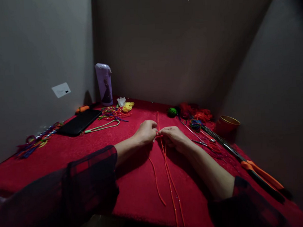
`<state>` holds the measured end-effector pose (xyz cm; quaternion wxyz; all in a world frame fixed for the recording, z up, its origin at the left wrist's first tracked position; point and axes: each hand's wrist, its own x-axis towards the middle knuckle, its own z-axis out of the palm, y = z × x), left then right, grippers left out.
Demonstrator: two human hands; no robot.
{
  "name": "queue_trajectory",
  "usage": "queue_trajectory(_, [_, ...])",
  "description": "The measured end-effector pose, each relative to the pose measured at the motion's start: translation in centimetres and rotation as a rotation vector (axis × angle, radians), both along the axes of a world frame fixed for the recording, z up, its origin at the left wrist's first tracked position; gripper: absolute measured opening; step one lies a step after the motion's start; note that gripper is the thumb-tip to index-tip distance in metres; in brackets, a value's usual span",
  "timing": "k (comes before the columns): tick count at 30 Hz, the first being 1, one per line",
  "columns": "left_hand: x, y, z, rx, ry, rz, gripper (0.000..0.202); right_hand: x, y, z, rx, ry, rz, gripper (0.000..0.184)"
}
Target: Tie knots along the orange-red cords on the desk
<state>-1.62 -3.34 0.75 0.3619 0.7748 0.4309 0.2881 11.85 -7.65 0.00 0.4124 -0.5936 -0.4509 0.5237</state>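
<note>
Red-orange cord [169, 180] runs between my two hands at the middle of the table. One stretch of it rises straight past my fingers, and several loose ends trail down over the cloth toward the front edge. My left hand [146, 131] is closed, its fingers pinching the cord from the left. From the right, my right hand [173, 136] pinches the cord with thumb and forefinger, close to the left fingertips. Where the strands cross between the fingers, the exact knot or loop is too small to make out.
Left: a black phone [79, 122], a pale cord loop [103, 126], colourful thread [113, 112], yellow yarn [128, 106] and a purple bottle [104, 85]. Right: a green yarn ball [172, 112], red yarn [202, 115], a cup [228, 123] and orange-handled pliers [261, 175]. Walls enclose the red table.
</note>
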Motion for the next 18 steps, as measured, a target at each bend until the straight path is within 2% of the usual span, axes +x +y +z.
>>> queue_trajectory(2, [0.5,0.0,-0.4,-0.026,0.075,-0.040,0.021,0.0,-0.1,0.1,-0.006,0.000,-0.006,0.016])
queue_trajectory(4, [0.6,0.4,-0.7,0.025,0.107,-0.050,0.022,0.1,-0.1,0.2,-0.008,-0.001,-0.008,0.017])
queue_trajectory(6, [0.6,1.2,-0.9,0.049,0.092,-0.041,0.021,0.1,-0.1,0.2,0.000,-0.002,0.005,0.018])
queue_trajectory(11, [0.3,2.3,-0.8,-0.031,0.041,-0.056,0.020,0.1,0.0,-0.1,0.026,-0.074,0.049,0.020])
queue_trajectory(15, [0.4,2.0,-0.6,-0.003,0.055,-0.034,0.013,0.9,0.4,-0.2,0.104,-0.399,0.066,0.017])
queue_trajectory(18, [0.4,1.7,-0.6,-0.011,0.059,-0.027,0.011,1.7,0.4,0.2,0.230,-0.651,0.060,0.025])
